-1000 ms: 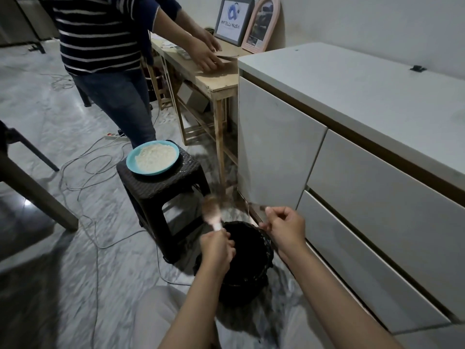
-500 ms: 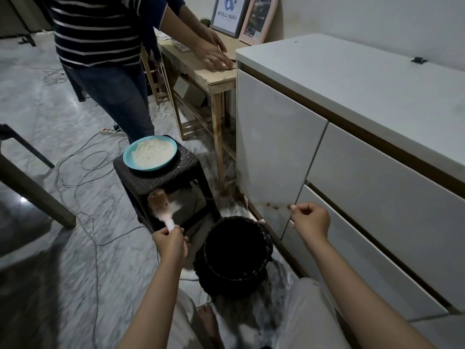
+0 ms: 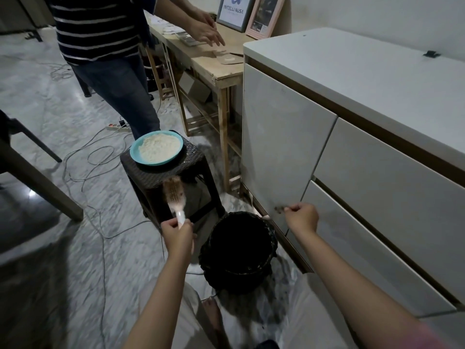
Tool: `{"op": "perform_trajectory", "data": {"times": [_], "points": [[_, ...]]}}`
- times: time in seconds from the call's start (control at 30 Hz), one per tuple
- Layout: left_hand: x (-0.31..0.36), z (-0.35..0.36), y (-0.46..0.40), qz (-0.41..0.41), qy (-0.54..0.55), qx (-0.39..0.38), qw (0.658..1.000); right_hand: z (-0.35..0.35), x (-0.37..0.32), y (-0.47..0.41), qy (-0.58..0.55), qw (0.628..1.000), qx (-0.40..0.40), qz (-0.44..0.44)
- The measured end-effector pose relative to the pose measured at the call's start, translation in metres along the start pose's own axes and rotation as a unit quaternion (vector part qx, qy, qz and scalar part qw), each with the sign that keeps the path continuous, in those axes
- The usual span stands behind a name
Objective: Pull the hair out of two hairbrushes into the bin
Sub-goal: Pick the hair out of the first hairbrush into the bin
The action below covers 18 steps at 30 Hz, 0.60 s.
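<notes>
Left hand (image 3: 177, 233) curled round the white handle of 1 hairbrush (image 3: 174, 193), head up, bristles matted with brownish hair; it is held left of the bin (image 3: 237, 250), in front of the dark stool (image 3: 166, 172). Right hand (image 3: 302, 217) pinches a small tuft of hair (image 3: 278, 209) between thumb and curled fingers, up beside the white cabinet (image 3: 281, 137), above and right of the bin's rim. Step in hand, by my read: clearing brush 1. Next calls for bringing the tuft over the opening and letting go. No 2nd brush in view.

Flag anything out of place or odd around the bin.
The right hand pinches a hair tuft beside the black bin, not over its opening. A plate of rice sits on a stool nearby.
</notes>
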<state>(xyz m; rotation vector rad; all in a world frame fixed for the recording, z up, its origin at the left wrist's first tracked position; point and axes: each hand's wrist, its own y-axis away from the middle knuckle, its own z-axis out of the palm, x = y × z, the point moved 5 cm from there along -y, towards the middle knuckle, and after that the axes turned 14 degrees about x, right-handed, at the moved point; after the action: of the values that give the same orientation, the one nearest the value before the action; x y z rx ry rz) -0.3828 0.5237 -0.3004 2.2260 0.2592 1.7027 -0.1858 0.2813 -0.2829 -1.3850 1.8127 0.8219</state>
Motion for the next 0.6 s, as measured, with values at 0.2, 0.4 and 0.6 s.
{"op": "perform_trajectory", "data": {"times": [0.2,0.4,0.6], "points": [[0.007,0.017,0.028,0.045,-0.022,-0.070,0.996,0.034,-0.014,0.019,0.035,0.995,-0.094,-0.005],[0.015,0.019,0.042,0.056,-0.044,-0.117,0.991,0.046,-0.038,0.034,-0.051,0.976,-0.211,-0.028],[0.017,0.019,0.053,0.061,-0.047,-0.150,0.986,0.044,-0.061,0.040,-0.115,0.978,-0.168,-0.051]]}}
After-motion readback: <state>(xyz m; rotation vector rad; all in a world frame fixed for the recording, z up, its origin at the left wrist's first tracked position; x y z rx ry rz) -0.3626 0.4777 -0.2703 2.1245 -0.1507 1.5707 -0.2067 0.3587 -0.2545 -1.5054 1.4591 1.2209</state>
